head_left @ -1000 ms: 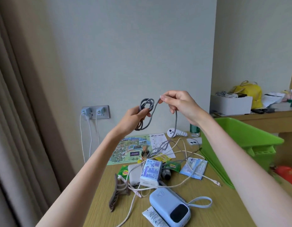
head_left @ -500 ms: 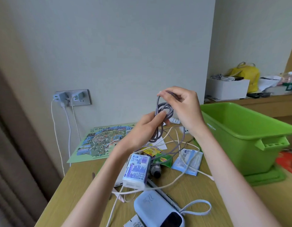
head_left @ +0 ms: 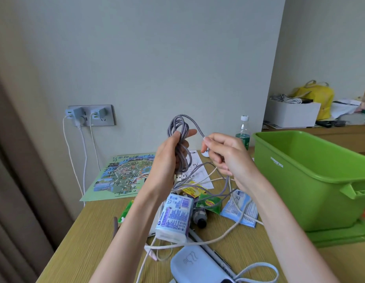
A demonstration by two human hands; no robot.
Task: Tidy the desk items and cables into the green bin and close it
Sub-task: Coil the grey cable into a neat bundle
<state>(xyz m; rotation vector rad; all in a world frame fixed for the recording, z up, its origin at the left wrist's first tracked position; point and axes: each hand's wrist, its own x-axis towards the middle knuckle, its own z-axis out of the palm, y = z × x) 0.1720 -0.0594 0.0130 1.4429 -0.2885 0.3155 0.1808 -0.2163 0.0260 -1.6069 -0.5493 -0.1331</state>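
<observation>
Drawn apart from the left hand (head_left: 167,160), whose curled fingers grip the coiled grey cable (head_left: 178,127) above the desk's (head_left: 79,237) middle, the right hand (head_left: 226,156) pinches its loose strand for another loop, so dropping it into the green bin (head_left: 290,190) at the right edge looks close.

My green bin (head_left: 300,190) reads "STORAGE BOX" on its side wall; the green tea sachet (head_left: 210,204) carries a Lipton badge.

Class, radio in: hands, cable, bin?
Left hand grips coiled grey cable. Right hand pinches its loose run. Green bin open; tail trails through desk clutter.
</observation>
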